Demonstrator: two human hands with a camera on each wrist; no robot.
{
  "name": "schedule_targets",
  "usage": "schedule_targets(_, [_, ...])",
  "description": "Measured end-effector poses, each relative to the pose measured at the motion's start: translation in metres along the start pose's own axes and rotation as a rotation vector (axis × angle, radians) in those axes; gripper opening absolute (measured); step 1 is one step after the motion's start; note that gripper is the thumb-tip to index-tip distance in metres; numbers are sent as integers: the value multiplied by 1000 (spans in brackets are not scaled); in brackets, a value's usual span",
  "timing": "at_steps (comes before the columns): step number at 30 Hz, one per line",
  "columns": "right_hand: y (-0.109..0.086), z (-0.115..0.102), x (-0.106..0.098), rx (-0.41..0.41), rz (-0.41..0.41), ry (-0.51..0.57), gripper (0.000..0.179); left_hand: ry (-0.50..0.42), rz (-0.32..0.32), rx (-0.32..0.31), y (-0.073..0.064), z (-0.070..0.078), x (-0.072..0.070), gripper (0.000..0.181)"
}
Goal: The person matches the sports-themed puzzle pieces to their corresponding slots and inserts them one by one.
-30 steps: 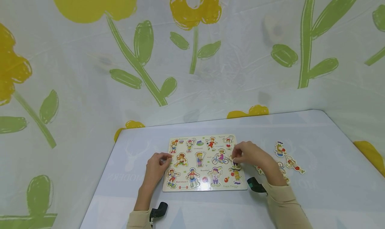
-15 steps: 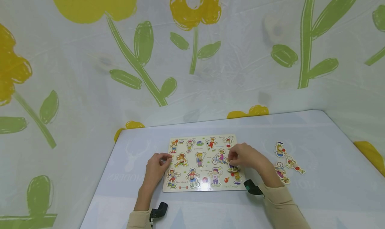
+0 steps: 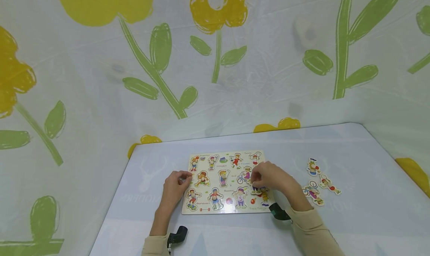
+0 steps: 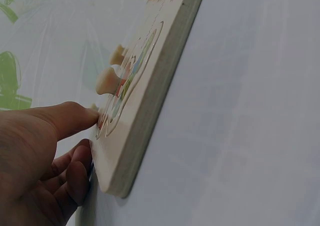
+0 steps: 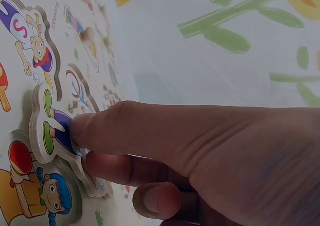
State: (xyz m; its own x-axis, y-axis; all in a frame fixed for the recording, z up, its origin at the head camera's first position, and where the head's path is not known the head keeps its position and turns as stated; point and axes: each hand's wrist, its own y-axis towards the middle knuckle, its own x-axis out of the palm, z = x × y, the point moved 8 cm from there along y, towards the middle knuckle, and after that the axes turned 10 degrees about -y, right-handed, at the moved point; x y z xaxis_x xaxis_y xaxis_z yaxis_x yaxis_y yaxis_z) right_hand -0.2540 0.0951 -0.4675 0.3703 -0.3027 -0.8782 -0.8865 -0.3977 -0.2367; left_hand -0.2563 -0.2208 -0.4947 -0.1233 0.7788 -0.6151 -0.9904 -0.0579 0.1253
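Observation:
A flat wooden puzzle board (image 3: 231,211) with printed sports figures lies on the table. At its left edge my left hand (image 3: 174,187) holds the board, thumb on the top face and the other fingers curled beside the edge in the left wrist view. Small round wooden knobs (image 4: 108,81) rise near that thumb. Over the board's right part, my right hand (image 3: 270,177) pinches a puzzle piece (image 5: 60,128) with purple shorts and green shoes. Its upper part is hidden by the thumb. The piece sits tilted over the board, near the table tennis figure (image 5: 52,196).
Right of the board lie loose puzzle pieces: one with a chef-like hat (image 3: 313,167), one with a racket (image 3: 330,185) and a cyclist (image 3: 313,193). Behind the table (image 3: 154,200) hangs a flower-printed cloth (image 3: 255,99).
My right hand has moved left and slightly down with the puzzle piece, from the board's right edge to over the board. My left hand stays in place.

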Motion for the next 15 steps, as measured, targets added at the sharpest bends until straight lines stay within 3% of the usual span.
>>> schedule_targets(15, [0,-14,6,-39,-2,-7,14,-1,9,2,-1,1,-1,13])
